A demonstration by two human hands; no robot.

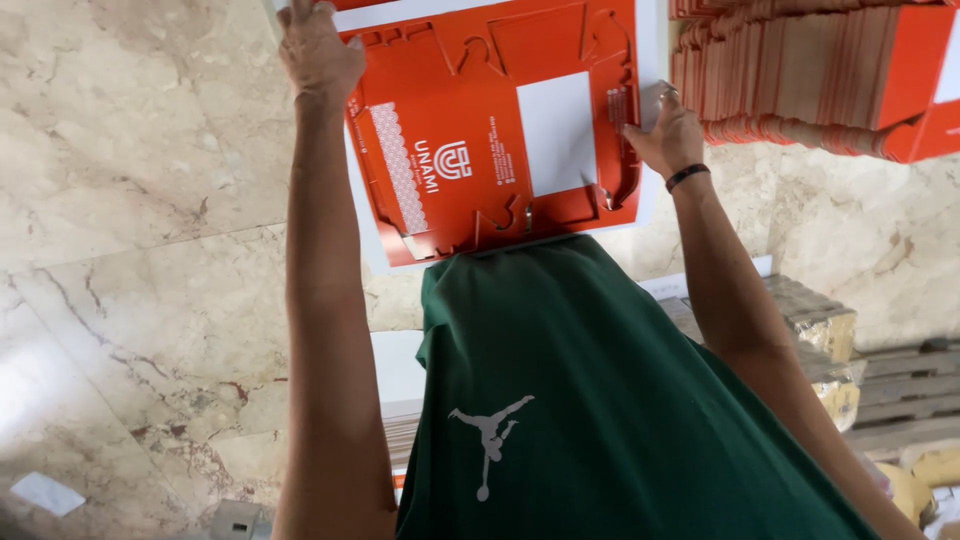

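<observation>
Floor: pale marble tiles [140,200] with grey and reddish veins fill the left half of the frame and the right edge behind the stacks
Head view, sheet: an orange printed cardboard sheet [500,130] with die-cut outlines and a white rectangle near its middle lies flat in the upper centre of the frame, its lower edge meeting the green shirt
Left hand: the left hand [318,50] sits at the upper left of the frame on the sheet's left corner, arm stretched straight up; fingers run off the top edge, so I cannot tell whether they curl around the edge or lie flat
Right hand: the right hand [668,135] presses on the sheet's right edge in the upper right centre, fingers bent and close together against the card; a ring shows on one finger
Wrist: a black band [687,176] circles the right wrist
Shirt: a dark green shirt [600,400] with a small grey figure printed on it fills the lower centre
Stack: a fanned pile of orange cards [800,70] lies at the upper right, just beside the sheet
Bundle: a wrapped pile of brownish sheets [825,330] sits at the right, below the right forearm
</observation>
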